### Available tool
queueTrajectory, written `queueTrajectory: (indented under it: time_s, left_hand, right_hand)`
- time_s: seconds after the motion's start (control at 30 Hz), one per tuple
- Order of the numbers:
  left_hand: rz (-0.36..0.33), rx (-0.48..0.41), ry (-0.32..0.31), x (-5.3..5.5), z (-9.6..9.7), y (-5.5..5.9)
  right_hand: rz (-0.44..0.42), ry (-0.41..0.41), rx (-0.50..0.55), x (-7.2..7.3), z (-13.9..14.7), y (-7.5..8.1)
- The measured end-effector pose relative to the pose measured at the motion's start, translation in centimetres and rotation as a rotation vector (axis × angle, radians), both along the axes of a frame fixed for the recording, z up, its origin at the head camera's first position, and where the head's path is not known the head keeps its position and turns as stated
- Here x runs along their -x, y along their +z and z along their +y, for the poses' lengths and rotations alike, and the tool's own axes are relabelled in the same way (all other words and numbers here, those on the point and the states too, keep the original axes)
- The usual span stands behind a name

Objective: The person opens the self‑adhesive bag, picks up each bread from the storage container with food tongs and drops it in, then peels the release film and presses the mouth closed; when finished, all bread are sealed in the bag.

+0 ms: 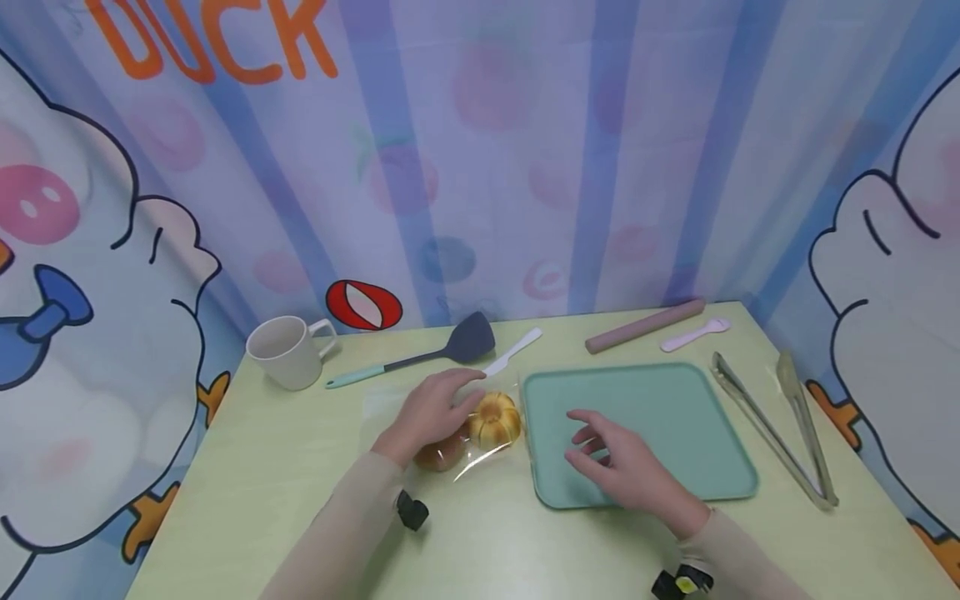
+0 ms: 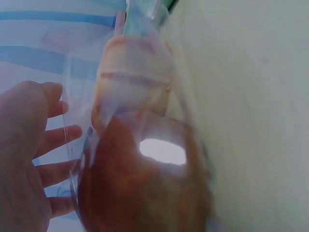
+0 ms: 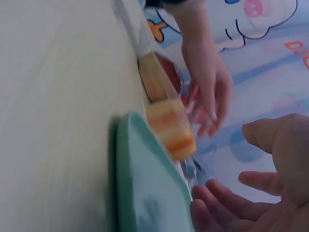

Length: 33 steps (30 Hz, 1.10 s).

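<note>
A clear plastic bag (image 1: 468,467) lies on the table with a golden segmented bun (image 1: 495,420) and a brown bun (image 1: 441,453) inside it. My left hand (image 1: 438,410) is over the bag, fingers spread and loosely bent; in the left wrist view the hand (image 2: 29,150) is at the bag's side, and whether it touches the film I cannot tell. My right hand (image 1: 626,462) hovers over the green tray (image 1: 675,417) with its fingers apart, holding nothing. In the right wrist view the golden bun (image 3: 171,128) stands just beyond the tray's rim (image 3: 128,159).
Behind the bag lie a spatula (image 1: 468,337) and a white plastic knife (image 1: 513,352). A mug (image 1: 288,354) stands at the back left. A mauve rod (image 1: 645,325) and a lilac spoon (image 1: 695,335) lie at the back right, with metal tongs (image 1: 772,433) right of the tray.
</note>
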<state>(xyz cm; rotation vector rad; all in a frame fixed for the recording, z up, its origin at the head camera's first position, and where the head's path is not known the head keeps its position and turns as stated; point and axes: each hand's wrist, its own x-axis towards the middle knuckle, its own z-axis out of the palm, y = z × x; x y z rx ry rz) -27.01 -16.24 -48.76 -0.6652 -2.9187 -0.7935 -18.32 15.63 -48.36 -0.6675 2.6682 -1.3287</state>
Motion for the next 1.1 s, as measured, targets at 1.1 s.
queueTrajectory:
  time_s: [1.1]
  left_hand:
    - [-0.208, 0.065, -0.151, 5.1, 4.8, 0.4]
  right_hand:
    - [-0.713, 0.041, 0.516, -1.6, -9.0, -2.1]
